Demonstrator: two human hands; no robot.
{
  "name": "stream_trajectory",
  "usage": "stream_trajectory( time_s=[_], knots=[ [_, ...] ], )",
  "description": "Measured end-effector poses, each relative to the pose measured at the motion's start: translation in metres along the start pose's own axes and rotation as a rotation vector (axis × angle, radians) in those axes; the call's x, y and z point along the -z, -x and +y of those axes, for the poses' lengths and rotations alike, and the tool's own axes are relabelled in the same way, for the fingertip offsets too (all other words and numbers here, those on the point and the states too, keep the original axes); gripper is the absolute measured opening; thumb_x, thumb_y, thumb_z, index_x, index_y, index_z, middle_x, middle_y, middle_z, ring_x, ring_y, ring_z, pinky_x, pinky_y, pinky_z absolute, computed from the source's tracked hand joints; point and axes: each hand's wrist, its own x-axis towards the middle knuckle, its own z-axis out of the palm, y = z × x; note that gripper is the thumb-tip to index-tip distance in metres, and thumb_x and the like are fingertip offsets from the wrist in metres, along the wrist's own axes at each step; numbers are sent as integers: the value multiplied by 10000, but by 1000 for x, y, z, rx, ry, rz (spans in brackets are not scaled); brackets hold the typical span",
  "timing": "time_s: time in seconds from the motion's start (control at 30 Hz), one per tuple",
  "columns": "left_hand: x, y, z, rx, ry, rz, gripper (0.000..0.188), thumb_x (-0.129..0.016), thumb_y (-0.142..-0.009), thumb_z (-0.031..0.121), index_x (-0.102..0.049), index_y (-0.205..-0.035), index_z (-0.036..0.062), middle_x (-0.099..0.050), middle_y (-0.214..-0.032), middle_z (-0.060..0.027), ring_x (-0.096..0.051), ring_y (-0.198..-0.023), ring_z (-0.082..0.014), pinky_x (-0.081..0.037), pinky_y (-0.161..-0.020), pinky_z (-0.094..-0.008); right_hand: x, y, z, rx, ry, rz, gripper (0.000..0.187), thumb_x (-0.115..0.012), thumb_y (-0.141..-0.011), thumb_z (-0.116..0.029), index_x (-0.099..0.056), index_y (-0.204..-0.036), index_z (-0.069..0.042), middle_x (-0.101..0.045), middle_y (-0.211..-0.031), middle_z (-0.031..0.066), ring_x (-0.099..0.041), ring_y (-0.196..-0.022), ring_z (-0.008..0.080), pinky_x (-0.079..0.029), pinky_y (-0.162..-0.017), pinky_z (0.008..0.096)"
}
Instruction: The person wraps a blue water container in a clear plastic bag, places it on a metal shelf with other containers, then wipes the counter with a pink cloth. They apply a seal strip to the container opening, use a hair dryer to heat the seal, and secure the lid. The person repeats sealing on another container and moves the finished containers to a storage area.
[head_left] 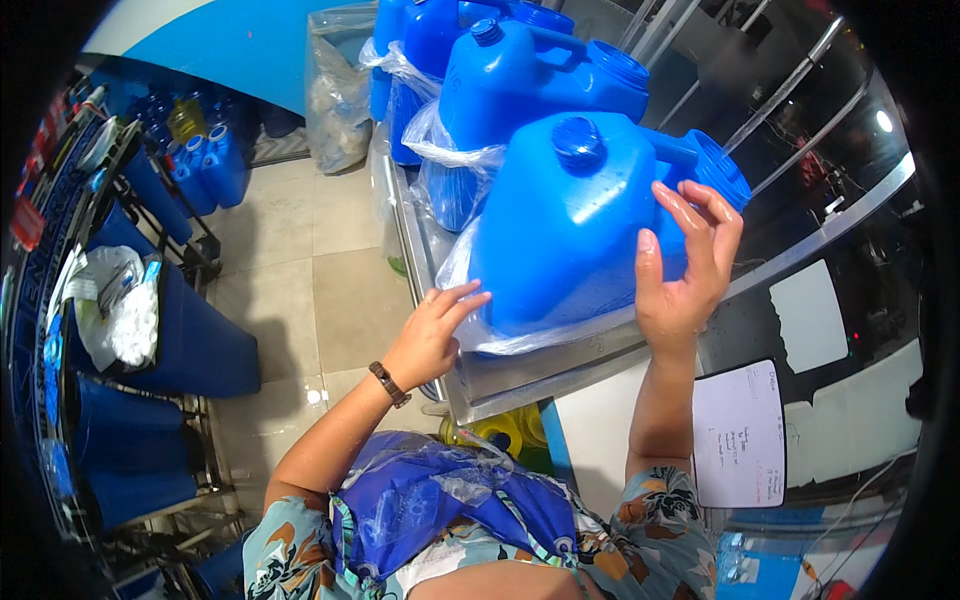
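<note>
A large blue plastic jug (555, 240) stands on a metal counter (515, 385), right in front of me. Clear plastic bag (460, 275) bunches around its lower part. On top are a blue screw cap (578, 143), a handle, and a wide round mouth (722, 170) at the right. My left hand (432, 330) reaches to the jug's lower left side, fingertips stretched against the bag. Raised at the jug's right side is my right hand (685, 270), wet, with curved fingers apart and nothing between them. Whether its fingertips touch the jug I cannot tell.
Behind it, a second blue jug (530, 85) and others stand in a row, partly bagged. Metal bars (785, 100) rise at the right. Racks at the left hold blue bins (205, 330). A whiteboard (740, 435) lies beside my right forearm. Yellow containers (500, 430) sit below the counter.
</note>
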Motion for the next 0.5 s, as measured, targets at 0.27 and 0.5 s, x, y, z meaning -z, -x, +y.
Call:
stream_trajectory(
  time_s=[0.27, 0.5],
  knots=[
    [61, 52, -118, 447, 408, -397, 559, -424, -716, -107, -626, -1211, 55, -618, -1221, -130, -580, -1105, -261, -480, -892, -340, -64, -21, -43, -374, 267, -1, 422, -653, -874, -222, -621, -1266, -70, -440, -1358, 234, -497, -1222, 378, -407, -1014, 473],
    [98, -62, -149, -140, 117, 12, 650, -538, -652, -96, -546, -1283, 61, -517, -1347, -147, -488, -1199, -379, -418, -1019, -459, -72, -12, -40, -355, 281, 127, 356, -583, -887, -137, -648, -1224, -41, -622, -1191, 167, -578, -1136, 313, -404, -1028, 411]
  ],
)
